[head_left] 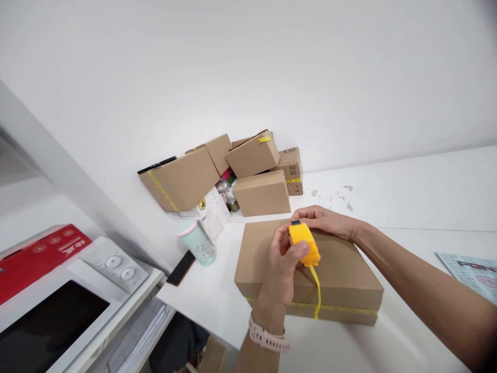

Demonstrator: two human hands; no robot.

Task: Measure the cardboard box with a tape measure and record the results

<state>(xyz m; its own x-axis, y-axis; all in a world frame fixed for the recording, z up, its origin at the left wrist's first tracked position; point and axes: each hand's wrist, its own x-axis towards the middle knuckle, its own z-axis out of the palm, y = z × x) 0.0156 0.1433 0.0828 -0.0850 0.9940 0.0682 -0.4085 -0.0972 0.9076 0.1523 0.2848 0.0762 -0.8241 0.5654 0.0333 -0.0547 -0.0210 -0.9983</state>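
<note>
My left hand (282, 264), with a pink wristband (267, 334), grips a yellow tape dispenser (306, 239); its thumb presses on the near side. The dispenser is rounded, with a small black part on top. A narrow yellow strip (318, 290) hangs from it, curving down over the front of a flat brown cardboard box (349, 272). A yellow band runs along the box's front side. Over the back of the box, my right hand (324, 220) has bent fingers and a thumb at the dispenser's top. Part of its fingertips is hidden behind the dispenser.
Several cardboard boxes (262, 194) are stacked against the wall, some with yellow tape. On the left stand a mint tumbler (200, 243), a dark flat object (181, 268) and a white microwave (58, 305) with a red box (42, 254) on it. A printed sheet (473, 272) lies at right.
</note>
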